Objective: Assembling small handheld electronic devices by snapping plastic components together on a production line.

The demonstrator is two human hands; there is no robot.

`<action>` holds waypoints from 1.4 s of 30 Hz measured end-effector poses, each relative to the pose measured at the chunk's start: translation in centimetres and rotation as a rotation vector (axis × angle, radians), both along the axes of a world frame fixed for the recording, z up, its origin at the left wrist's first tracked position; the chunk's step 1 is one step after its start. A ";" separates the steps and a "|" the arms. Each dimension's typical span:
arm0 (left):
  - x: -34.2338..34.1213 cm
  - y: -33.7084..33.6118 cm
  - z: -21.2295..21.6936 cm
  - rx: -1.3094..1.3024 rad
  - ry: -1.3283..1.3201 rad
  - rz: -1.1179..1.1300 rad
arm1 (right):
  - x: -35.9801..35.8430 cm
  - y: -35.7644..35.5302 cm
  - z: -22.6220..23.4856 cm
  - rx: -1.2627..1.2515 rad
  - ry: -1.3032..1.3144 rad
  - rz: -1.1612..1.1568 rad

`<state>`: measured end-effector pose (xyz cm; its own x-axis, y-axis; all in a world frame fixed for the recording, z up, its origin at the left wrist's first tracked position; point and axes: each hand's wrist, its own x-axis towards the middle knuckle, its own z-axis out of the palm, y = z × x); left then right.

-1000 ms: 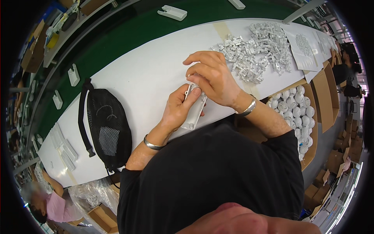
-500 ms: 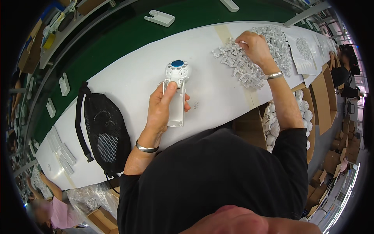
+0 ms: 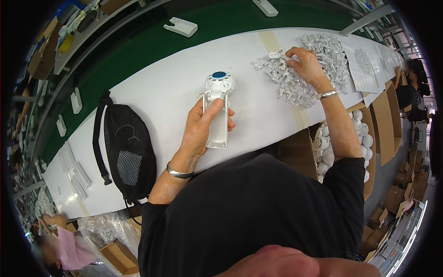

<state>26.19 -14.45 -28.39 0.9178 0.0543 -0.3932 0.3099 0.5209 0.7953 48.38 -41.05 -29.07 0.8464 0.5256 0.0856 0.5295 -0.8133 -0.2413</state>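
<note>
My left hand (image 3: 197, 127) is closed around the handle of a white plastic handheld fan body (image 3: 217, 131), with the thumb pressed along its hollow front. The fan's round, vented head (image 3: 220, 86) points away from me and carries a blue disc (image 3: 219, 75). Over at the right, my right hand (image 3: 305, 64) reaches over a spread pile of small white plastic clips (image 3: 290, 85). Its fingers are curled with the tips low among the clips at the pile's left side; whether a clip is between them is too small to tell.
A black mesh bag (image 3: 128, 154) lies left of my left arm. Beyond the white table (image 3: 175, 74) runs a green conveyor (image 3: 138, 48) carrying white shells (image 3: 181, 27). By my right elbow stands a carton of round white fan heads (image 3: 364, 138). Co-workers sit at both ends.
My left hand and the fan body have shifted slightly right, the fan now turned more upright. My right hand has moved slightly right and nearer over the clips. Shells on the conveyor have slid left.
</note>
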 end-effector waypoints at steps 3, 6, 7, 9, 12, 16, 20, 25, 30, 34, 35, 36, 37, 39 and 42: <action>0.0 0.0 -0.1 -0.001 -0.034 -0.014 | -0.3 0.3 0.8 0.115 0.009 -0.018; -0.6 0.2 -0.4 -0.009 -0.071 -0.049 | -2.1 0.8 2.8 0.365 0.031 -0.045; -0.6 0.3 -0.5 -0.009 -0.074 -0.047 | -3.6 1.7 3.6 0.442 0.006 0.000; -0.7 0.3 -0.7 0.020 -0.075 -0.030 | -6.6 3.3 3.7 0.487 -0.027 0.180; -0.6 0.3 -0.9 0.053 -0.067 -0.020 | -12.5 5.8 1.1 0.415 -0.041 0.468; -0.2 0.4 -0.4 0.088 -0.058 -0.021 | -16.2 7.1 -3.4 0.313 -0.133 0.508; -0.1 0.3 -0.7 0.109 -0.044 -0.010 | -16.3 6.3 -3.8 0.366 0.007 0.412; -0.3 -0.1 -0.9 0.157 -0.045 -0.026 | -15.9 5.8 -3.1 0.387 0.137 0.316; -0.3 -0.2 -2.4 0.184 -0.113 -0.019 | -17.0 7.6 3.1 0.715 0.344 0.318; -0.3 -0.9 -1.7 0.193 -0.117 -0.059 | -17.0 9.7 3.6 0.677 0.123 0.361; -0.4 -1.1 -1.5 0.198 -0.106 -0.071 | -16.6 10.2 3.5 0.601 -0.012 0.387; -0.3 -1.3 -1.3 0.203 -0.095 -0.083 | -16.4 10.4 3.3 0.523 -0.145 0.412; -0.4 -1.3 -1.3 0.201 -0.093 -0.076 | -16.2 10.6 3.1 0.522 -0.141 0.419; -0.3 -1.4 -1.4 0.316 -0.144 -0.089 | -16.1 10.9 2.3 0.497 -0.178 0.377; -0.3 -1.4 -1.6 0.429 -0.191 -0.102 | -15.9 11.2 1.9 0.470 -0.212 0.337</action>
<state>25.85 -15.85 -30.03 0.9806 0.0807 -0.1787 0.1696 0.1077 0.9796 32.43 -29.85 -27.17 0.5793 0.6265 0.5215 0.8147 -0.4247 -0.3947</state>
